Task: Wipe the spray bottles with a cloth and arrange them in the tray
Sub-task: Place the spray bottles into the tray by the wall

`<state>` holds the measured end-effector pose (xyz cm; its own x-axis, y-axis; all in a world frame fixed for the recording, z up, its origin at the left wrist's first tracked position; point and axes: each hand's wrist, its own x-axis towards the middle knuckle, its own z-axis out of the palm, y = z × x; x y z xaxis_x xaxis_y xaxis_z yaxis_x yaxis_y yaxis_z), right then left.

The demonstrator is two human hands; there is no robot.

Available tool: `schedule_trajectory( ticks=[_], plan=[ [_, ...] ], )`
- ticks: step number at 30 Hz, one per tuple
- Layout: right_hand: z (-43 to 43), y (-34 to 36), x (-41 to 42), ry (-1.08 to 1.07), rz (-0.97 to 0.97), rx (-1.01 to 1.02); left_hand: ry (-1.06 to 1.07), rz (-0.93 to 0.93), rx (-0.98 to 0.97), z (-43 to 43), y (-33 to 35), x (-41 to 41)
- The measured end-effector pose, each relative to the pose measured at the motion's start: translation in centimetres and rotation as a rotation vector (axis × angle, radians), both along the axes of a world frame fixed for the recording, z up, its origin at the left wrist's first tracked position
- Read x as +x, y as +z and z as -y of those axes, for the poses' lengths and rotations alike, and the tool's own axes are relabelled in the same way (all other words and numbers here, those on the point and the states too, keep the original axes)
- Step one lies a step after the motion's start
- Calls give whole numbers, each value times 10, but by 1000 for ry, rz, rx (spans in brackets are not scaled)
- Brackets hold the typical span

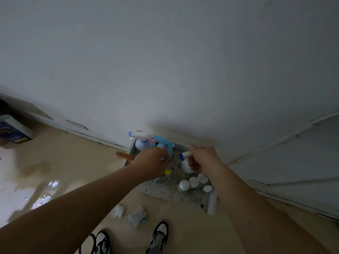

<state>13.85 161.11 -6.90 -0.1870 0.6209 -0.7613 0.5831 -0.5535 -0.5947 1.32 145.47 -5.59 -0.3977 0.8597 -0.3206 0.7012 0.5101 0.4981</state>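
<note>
A speckled grey tray (176, 194) lies on the floor against the white wall. My left hand (151, 161) grips a light blue spray bottle (164, 143) by its neck over the tray's far left part. My right hand (202, 158) holds a white spray bottle with a blue nozzle (185, 162) by its trigger head. Another white spray bottle with a blue tip (140, 137) stands in the tray's far corner. A clear bottle with a yellow part (162, 178) sits under my left wrist. A crumpled white cloth (136, 216) lies on the floor near my feet.
Several small white round-capped bottles (192, 183) stand in the tray's right part, with a white tube (212, 202) along its right rim. A brown object (124, 155) lies left of the tray. A second crumpled wipe (118, 211) is on the floor. A blue box (15, 132) sits far left.
</note>
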Motion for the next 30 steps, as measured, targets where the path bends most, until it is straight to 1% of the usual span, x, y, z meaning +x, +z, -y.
schedule_trajectory(
  ticks=[3,6,9,11,13,15,17,21,22,23,24,26,28,30],
  plan=[
    [1,-6,-5,-96,-49,-33,-75,-55,-13,4,-1,2],
    [3,-8,-9,-169,-94,-69,-87,-82,-7,7,-3,4],
    [8,-5,-14,-228,-178,-140,-120,-114,-6,9,-4,10],
    [12,-4,-19,-281,-236,-174,-160,-180,14,8,-2,13],
    [15,-3,-23,-333,-303,-209,-220,-291,23,7,-3,16],
    [16,-3,-21,-343,-350,-247,-268,-382,61,8,-6,23],
    [16,-2,-16,-281,-335,-255,-303,-371,113,14,-8,30],
    [10,4,7,-184,-254,-186,-391,-281,263,25,-9,51],
    [7,7,14,-162,-212,-158,-411,-242,257,26,-8,58],
    [5,9,21,-116,-136,-98,-403,-184,206,25,-6,66],
    [4,10,30,-49,-48,-4,-370,-131,114,22,-6,72],
    [5,7,48,117,89,249,-277,-38,-78,17,-15,83],
    [12,-4,68,355,152,446,-222,18,-120,8,-29,89],
    [24,-17,85,641,154,494,-210,15,-165,-2,-43,93]
  ],
)
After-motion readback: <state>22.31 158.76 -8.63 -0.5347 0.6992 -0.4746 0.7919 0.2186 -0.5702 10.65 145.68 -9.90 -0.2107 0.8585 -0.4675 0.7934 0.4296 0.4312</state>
